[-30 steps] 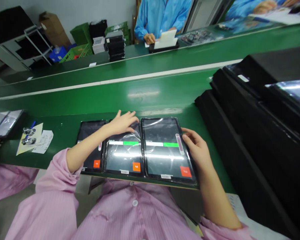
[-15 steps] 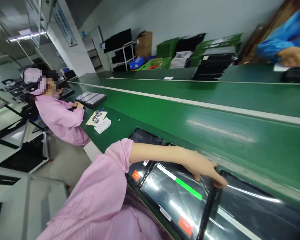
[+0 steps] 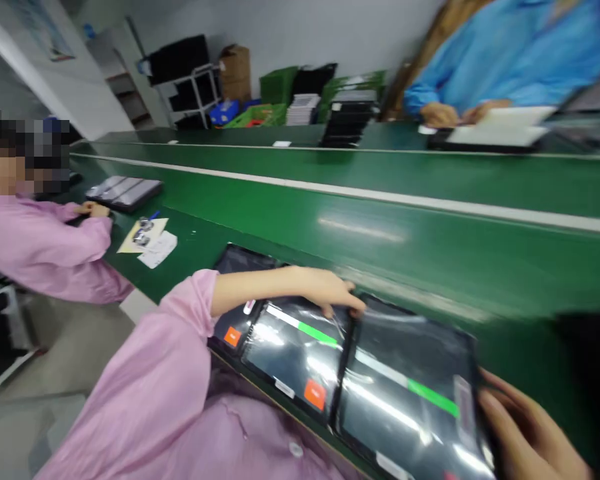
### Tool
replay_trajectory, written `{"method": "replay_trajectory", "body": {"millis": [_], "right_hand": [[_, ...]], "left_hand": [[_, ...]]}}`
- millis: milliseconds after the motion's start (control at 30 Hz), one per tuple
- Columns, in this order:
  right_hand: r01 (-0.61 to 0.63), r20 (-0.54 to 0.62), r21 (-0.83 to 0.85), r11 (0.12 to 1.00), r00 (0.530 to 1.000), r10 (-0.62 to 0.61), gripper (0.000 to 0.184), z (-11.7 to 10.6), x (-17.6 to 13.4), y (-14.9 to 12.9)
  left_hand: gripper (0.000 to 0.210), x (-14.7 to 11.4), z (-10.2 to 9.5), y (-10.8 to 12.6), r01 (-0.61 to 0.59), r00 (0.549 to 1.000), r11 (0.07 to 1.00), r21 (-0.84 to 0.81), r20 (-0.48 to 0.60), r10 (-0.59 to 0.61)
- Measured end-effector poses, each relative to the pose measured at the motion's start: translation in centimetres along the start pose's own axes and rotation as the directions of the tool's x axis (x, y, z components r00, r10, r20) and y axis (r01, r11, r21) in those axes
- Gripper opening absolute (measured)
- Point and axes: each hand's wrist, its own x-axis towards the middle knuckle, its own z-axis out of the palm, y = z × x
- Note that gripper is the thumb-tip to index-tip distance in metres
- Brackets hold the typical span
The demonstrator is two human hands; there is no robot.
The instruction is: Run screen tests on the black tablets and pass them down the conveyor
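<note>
Three black flat-screen tablets lie side by side on the green bench. The left tablet is partly covered by my left forearm. The middle tablet shows a white-and-green bar and an orange square under shiny film. The right tablet shows a similar bar. My left hand reaches over the middle tablet, its fingers bent on the upper left corner of the right one, at the seam. With thumb and fingers closed at its edge, my right hand grips the right tablet's right side.
A dark, blurred object stands at the far right. Papers with metal rings lie left. A co-worker in pink sits left; another in blue works across the bench. A stack of black devices stands on the far side.
The view has swung to the right. My right hand has come into view at the right tablet's edge. That tablet's green bar and right side now show. My left hand stays at the seam.
</note>
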Motion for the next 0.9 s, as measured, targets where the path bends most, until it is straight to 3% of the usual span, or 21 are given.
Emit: {"method": "replay_trajectory", "body": {"millis": [67,133,267,400,467,533,600,667,733,767,800,833,900], "right_hand": [[-0.110,-0.057,0.108,0.988,0.992,0.116,0.062,-0.1,-0.4,0.0],[-0.068,-0.052,0.170,0.983,0.996,0.077,0.071,0.1,-0.3,-0.1],[0.053,-0.070,0.212,0.976,0.997,-0.039,0.068,0.5,0.1,0.1],[0.074,-0.077,0.255,0.964,0.995,-0.056,0.069,0.9,0.0,0.0],[0.065,-0.080,0.263,0.963,0.996,-0.045,0.071,1.0,0.1,0.0],[0.050,-0.073,0.271,0.961,0.997,-0.031,0.072,0.8,0.1,0.2],[0.043,-0.065,0.277,0.960,0.998,-0.026,0.074,0.3,-0.3,0.1],[0.078,-0.136,0.211,0.974,0.990,-0.050,0.069,-0.2,-1.5,-0.8],[0.158,-0.277,0.041,0.987,0.951,-0.141,0.054,-0.2,-3.3,-2.8],[0.211,-0.325,-0.062,0.976,0.920,-0.219,0.046,0.1,-4.4,-4.2],[0.295,-0.322,-0.135,0.946,0.890,-0.324,0.038,0.8,-5.5,-5.8],[0.407,-0.250,-0.169,0.898,0.863,-0.438,0.031,1.6,-6.6,-7.4],[0.657,-0.015,-0.174,0.734,0.743,-0.669,0.025,4.1,-8.5,-10.4]], "left_hand": [[0.050,-0.2,-0.1,-0.1,0.011,1.000,1.000,-0.010,-0.029,-0.011],[0.050,-0.4,-0.2,-0.1,0.053,0.998,0.999,0.000,-0.035,-0.053],[0.049,-0.4,-0.3,0.0,0.080,0.997,0.997,0.004,-0.017,-0.080],[0.049,-0.2,0.0,0.0,0.108,0.994,0.994,-0.007,-0.015,-0.108],[0.052,-1.3,0.6,-0.1,0.119,0.989,0.992,-0.028,-0.084,-0.121],[0.058,-4.1,1.8,-0.4,0.189,0.954,0.980,-0.071,-0.222,-0.200],[0.061,-8.8,4.0,-0.7,0.314,0.853,0.927,-0.207,-0.367,-0.371],[0.059,-14.9,7.4,-1.2,0.393,0.680,0.814,-0.429,-0.461,-0.571],[0.075,-20.9,11.6,-1.4,0.355,0.417,0.663,-0.659,-0.524,-0.743],[0.088,-23.3,13.9,-1.3,0.272,0.273,0.575,-0.771,-0.512,-0.815],[0.096,-25.1,16.1,-1.0,0.161,0.165,0.458,-0.874,-0.434,-0.886],[0.099,-26.3,18.1,-0.6,0.015,0.092,0.323,-0.946,-0.320,-0.943],[0.099,-26.8,21.1,0.5,-0.252,0.095,0.105,-0.962,-0.132,-0.987]]}}
